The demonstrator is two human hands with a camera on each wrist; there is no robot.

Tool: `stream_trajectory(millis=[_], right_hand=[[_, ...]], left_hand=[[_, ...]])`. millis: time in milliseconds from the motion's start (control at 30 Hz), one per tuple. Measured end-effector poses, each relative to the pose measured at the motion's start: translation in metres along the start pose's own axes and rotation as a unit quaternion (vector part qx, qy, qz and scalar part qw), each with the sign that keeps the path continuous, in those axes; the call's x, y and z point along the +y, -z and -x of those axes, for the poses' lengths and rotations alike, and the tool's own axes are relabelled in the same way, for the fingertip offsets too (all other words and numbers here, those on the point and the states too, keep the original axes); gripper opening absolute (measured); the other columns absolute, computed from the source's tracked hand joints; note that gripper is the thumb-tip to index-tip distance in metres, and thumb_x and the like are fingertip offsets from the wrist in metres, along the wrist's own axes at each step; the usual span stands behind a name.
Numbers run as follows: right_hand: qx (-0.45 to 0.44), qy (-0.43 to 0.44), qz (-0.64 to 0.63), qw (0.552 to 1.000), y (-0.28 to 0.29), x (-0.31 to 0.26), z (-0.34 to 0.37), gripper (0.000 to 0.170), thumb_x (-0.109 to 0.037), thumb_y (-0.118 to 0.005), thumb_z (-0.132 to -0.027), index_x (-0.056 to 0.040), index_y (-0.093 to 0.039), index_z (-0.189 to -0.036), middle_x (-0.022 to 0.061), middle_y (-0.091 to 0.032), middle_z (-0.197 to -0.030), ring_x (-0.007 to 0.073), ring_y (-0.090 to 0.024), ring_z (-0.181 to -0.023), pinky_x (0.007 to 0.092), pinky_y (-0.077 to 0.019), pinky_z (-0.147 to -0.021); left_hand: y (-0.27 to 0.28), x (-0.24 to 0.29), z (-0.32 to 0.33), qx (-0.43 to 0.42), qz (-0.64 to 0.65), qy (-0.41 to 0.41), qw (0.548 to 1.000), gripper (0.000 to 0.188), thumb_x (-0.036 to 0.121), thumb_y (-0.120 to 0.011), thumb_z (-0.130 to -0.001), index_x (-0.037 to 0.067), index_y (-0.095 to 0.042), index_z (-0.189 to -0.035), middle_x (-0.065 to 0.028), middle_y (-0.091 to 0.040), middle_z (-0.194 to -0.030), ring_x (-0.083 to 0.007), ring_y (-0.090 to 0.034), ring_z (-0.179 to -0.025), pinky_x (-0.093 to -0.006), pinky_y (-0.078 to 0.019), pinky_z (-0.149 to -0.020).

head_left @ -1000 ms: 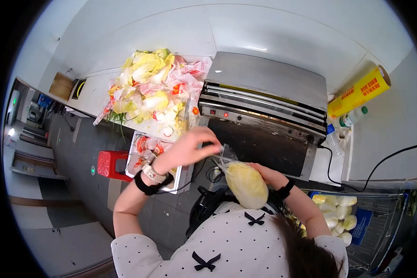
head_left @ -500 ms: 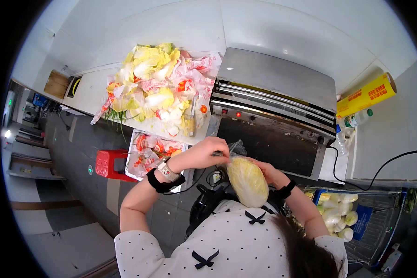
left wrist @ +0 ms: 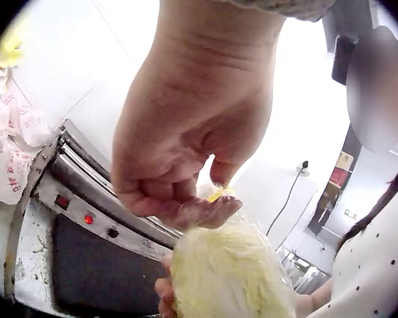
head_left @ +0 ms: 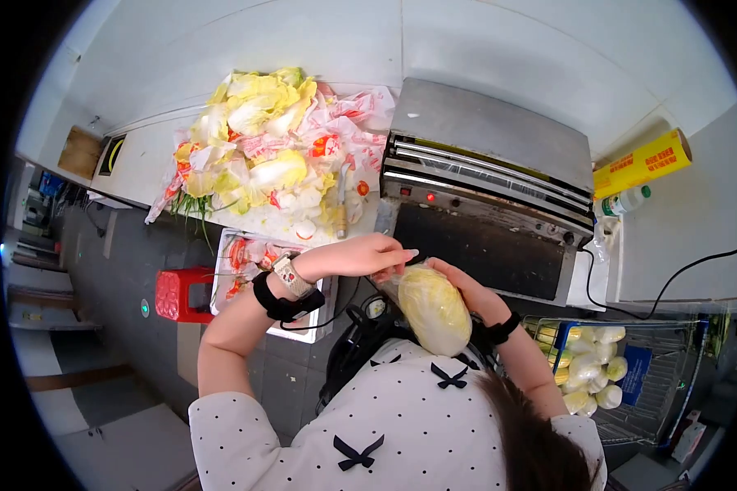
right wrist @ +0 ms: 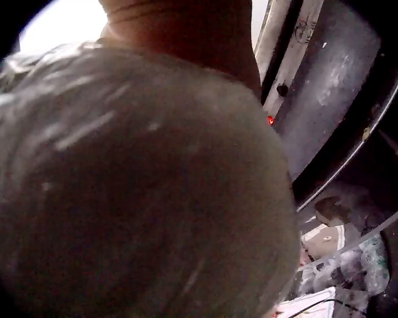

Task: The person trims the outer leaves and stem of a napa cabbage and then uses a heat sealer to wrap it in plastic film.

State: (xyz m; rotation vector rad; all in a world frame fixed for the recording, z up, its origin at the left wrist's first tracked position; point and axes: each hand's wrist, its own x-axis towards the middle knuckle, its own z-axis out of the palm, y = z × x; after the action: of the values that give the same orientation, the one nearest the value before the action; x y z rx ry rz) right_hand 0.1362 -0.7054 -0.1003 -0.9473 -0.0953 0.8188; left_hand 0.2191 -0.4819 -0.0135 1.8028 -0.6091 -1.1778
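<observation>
Prob. closing film [left wrist: 257,222] at top of cabbage [head_left: 435,315]; pinching film narrowly w/ L hand [head_left: 367,255], gripping cabbage w/ R hand [head_left: 473,295], close to shirt [head_left: 401,425], near sealer [head_left: 491,123]. Next, prob. calls for firm R grip & tucking loose film flat; note leaves [head_left: 258,102] & printed bags [head_left: 368,106] heaped on counter [head_left: 151,155], L of sealer; red stool [head_left: 174,295] on tiled floor [head_left: 127,270], more cabbages [head_left: 585,366] in cart [head_left: 671,368] at R, white wall [head_left: 499,49] behind.

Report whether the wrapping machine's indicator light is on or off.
On: the red indicator light glows on the front of the wrapping machine.
</observation>
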Motion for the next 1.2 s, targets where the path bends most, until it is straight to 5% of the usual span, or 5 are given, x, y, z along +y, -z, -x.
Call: stream_trajectory(millis=[167, 367, 600, 1067, 1200], right_hand=[[-0.019, 0.036, 0.013, 0.999, 0.003, 0.005, -0.011, 0.047, -0.042, -0.049, -0.088, -0.0031, -0.043, -0.114, 0.0044, -0.052, -0.107, 0.009, -0.051, -0.1, 0.0234, -0.0419, -0.085], [-0.01, 0.066, 0.019, 0.998, -0.009, -0.006, -0.011, 0.049, -0.033, -0.046, -0.09, -0.0025, -0.038, -0.127, 0.0069, -0.049, -0.118, 0.0132, -0.048, -0.109, 0.0266, -0.0391, -0.092], [0.003, 0.021, 0.019, 1.0, -0.012, -0.01, -0.01, 0.049, -0.027, -0.045, -0.09, -0.0032, -0.035, -0.132, 0.0059, -0.048, -0.122, 0.0113, -0.046, -0.111, 0.0278, -0.0373, -0.095], [-0.124, 0.067, 0.198, 0.97, -0.034, -0.021, 0.001, 0.089, -0.031, -0.08, -0.06, -0.0039, -0.035, -0.132, 0.0064, -0.049, -0.121, 0.0147, -0.046, -0.11, 0.0302, -0.0366, -0.095], [-0.122, 0.096, 0.279, 0.948, -0.037, -0.017, 0.003, 0.086, -0.029, -0.079, -0.059, -0.0045, -0.038, -0.13, 0.0088, -0.05, -0.12, 0.0178, -0.047, -0.11, 0.0318, -0.0369, -0.095]], left_hand=[[0.004, 0.035, 0.009, -0.002, -0.241, 0.075, 0.968, 0.05, 0.043, -0.049, -0.089, 0.002, -0.064, -0.063, -0.0017, -0.051, -0.05, -0.0099, -0.048, -0.046, -0.0238, -0.0393, -0.047], [0.013, 0.027, 0.005, -0.034, -0.067, 0.008, 0.997, 0.033, 0.036, -0.063, -0.081, 0.005, -0.07, -0.073, 0.0011, -0.056, -0.054, -0.0044, -0.043, -0.045, -0.0207, -0.0353, -0.043], [0.0, 0.027, 0.002, 0.172, 0.02, -0.069, 0.983, 0.027, 0.027, -0.063, -0.083, 0.003, -0.068, -0.072, 0.0033, -0.053, -0.054, -0.0017, -0.039, -0.048, -0.0193, -0.031, -0.044], [0.013, 0.032, -0.007, 0.262, 0.161, -0.096, 0.946, 0.03, 0.024, -0.063, -0.084, 0.001, -0.064, -0.063, 0.0061, -0.048, -0.051, -0.0018, -0.035, -0.045, -0.0217, -0.0255, -0.041], [-0.009, -0.013, -0.037, 0.278, -0.085, -0.112, 0.95, 0.032, 0.026, -0.061, -0.084, 0.002, -0.062, -0.064, -0.0046, -0.052, -0.05, -0.0111, -0.044, -0.042, -0.0273, -0.0349, -0.043]])
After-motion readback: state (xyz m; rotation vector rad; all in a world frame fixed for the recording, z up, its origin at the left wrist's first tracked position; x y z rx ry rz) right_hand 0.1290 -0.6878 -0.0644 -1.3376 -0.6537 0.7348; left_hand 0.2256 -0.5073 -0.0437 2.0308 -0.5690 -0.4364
